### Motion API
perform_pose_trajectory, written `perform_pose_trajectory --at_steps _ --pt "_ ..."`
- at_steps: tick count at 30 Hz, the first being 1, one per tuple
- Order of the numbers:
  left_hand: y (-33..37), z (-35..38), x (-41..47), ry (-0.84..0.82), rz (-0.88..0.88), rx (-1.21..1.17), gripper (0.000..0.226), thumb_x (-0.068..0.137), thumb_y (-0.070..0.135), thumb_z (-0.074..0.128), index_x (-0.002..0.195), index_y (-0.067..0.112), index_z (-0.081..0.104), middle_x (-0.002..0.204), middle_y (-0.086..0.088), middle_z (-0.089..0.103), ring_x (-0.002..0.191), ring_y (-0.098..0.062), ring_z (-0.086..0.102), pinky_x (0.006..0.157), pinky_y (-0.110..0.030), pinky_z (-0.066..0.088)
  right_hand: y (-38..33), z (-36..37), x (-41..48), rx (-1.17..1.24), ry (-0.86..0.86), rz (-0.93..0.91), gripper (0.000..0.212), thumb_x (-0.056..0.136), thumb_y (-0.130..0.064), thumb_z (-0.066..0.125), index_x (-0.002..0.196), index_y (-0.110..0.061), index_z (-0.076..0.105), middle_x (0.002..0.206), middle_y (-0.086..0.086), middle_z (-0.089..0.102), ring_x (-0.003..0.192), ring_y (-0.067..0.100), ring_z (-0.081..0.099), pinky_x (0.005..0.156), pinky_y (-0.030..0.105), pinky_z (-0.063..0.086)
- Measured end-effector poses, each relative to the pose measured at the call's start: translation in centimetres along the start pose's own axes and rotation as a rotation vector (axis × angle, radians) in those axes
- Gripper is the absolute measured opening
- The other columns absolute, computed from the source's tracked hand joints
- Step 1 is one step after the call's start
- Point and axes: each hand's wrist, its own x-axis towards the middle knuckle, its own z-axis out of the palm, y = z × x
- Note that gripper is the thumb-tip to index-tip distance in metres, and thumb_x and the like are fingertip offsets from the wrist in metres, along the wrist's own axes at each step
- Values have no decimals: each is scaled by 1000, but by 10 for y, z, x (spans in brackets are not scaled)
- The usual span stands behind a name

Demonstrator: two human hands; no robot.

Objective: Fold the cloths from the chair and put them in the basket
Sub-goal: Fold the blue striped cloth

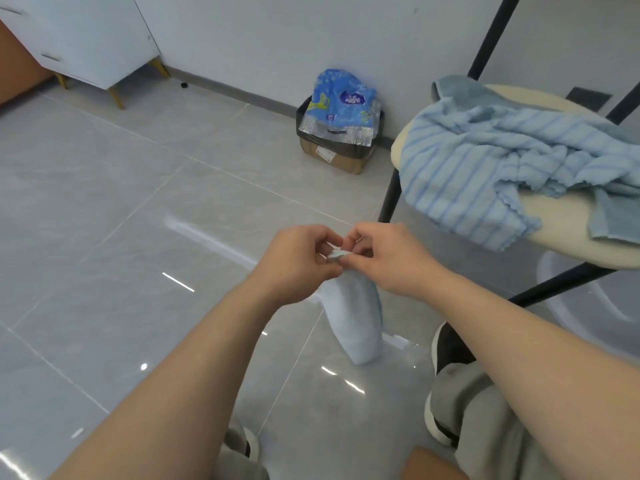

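A small light blue cloth hangs doubled over in the air above the floor. My left hand and my right hand meet at its top edge, and both pinch it there. To the right stands a chair with a cream seat. A striped blue cloth lies crumpled on the seat, and a darker blue cloth lies partly under it. A pale basket sits on the floor beneath the chair, mostly hidden.
A cardboard box lined with a black bag holds a blue plastic pack and stands against the wall. A white cabinet on gold legs is at the far left. Black chair legs stand just right of my hands. The floor is glossy grey tile.
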Motion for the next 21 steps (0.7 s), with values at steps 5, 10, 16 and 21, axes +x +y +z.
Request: perform_pose_trajectory --at_steps 5,10,16,21 --pt "-2 -5 -2 33 34 17 19 84 38 76 101 27 74 67 9 67 60 -3 66 61 -15 50 -3 5 6 45 -25 29 19 82 -41 78 87 -28 65 77 -11 74 77 0 67 67 14 48" --pt "-6 -13 -5 80 17 22 11 89 15 69 93 23 76 64 14 64 52 -2 64 54 -11 47 -5 7 11 121 -98 63 20 79 -23 83 89 -26 66 82 -6 75 78 7 70 77 27 57" --pt "-5 -18 -8 159 72 56 6 92 19 64 89 23 65 65 8 67 59 -3 65 60 -19 46 0 13 15 -139 -191 30 14 82 -22 77 96 -23 74 89 -7 72 83 8 66 75 24 53" --pt "-5 -24 -5 249 12 -67 7 98 14 54 96 21 53 70 3 71 67 -6 67 69 -30 55 8 15 18 -200 -202 91 8 85 -24 73 90 -18 75 87 1 73 73 17 69 73 41 59"
